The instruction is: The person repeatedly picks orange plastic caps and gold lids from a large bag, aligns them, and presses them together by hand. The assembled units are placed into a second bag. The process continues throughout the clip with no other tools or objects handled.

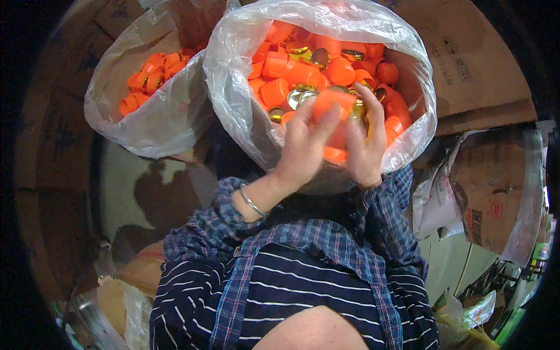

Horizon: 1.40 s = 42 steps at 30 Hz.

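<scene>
Left hand (pixel 300 153) is pinching a motion-blurred orange cap (pixel 333 102) over the mouth of a translucent plastic bag (pixel 228 76) holding more orange pieces (pixel 303 74) and metallic discs (pixel 294 99). Right hand (pixel 366 146) is curving close beside the cap; cannot tell whether it is gripping.

Head-worn fisheye camera, wide field: positioned above the near side of the large plastic bag (pixel 228 76), facing steeply down, close range.
</scene>
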Motion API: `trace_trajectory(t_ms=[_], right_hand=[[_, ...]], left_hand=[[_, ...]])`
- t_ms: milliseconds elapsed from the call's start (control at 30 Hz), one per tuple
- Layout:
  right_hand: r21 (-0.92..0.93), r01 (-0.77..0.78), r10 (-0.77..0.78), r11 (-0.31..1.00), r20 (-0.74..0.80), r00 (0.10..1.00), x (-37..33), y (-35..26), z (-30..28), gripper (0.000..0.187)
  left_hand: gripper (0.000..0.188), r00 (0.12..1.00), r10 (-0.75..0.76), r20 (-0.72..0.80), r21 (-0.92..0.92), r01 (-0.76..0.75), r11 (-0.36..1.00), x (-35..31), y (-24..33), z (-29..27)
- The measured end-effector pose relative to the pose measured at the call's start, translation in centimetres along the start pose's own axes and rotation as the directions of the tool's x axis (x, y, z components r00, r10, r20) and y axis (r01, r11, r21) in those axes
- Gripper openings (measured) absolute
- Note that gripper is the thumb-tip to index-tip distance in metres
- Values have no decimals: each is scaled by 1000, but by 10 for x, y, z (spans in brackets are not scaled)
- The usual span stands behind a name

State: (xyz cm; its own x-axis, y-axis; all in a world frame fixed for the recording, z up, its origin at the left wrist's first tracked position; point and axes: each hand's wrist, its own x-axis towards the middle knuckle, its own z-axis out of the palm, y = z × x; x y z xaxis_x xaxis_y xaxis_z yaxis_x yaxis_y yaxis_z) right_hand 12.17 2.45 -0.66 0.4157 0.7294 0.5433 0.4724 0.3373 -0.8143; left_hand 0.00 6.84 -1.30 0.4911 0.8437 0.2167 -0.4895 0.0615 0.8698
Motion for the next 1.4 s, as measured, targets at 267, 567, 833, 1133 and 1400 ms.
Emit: trace_trajectory(t_ms=[267,567,833,1133,1400], right_hand=[[-243,162,-194,956,-113,975,-9,6,4,43],[-214,296,-262,931,174,949,36,7,-2,58],[-362,270,179,892,833,524,45,74,1,47],[-253,428,72,868,916,395,34,108,28,27],[200,-580,331,790,657,677,33,19,-30,31]], left_hand=[[39,977,-214,9,-347,204,915,2,-4,8],[31,963,243,-120,284,-201,937,43,65,-50],[44,626,774,92,949,-290,121,74,134,-142],[38,966,-167,196,857,-86,509,74,24,-84],[92,797,-318,514,638,-108,762,58,23,-74]])
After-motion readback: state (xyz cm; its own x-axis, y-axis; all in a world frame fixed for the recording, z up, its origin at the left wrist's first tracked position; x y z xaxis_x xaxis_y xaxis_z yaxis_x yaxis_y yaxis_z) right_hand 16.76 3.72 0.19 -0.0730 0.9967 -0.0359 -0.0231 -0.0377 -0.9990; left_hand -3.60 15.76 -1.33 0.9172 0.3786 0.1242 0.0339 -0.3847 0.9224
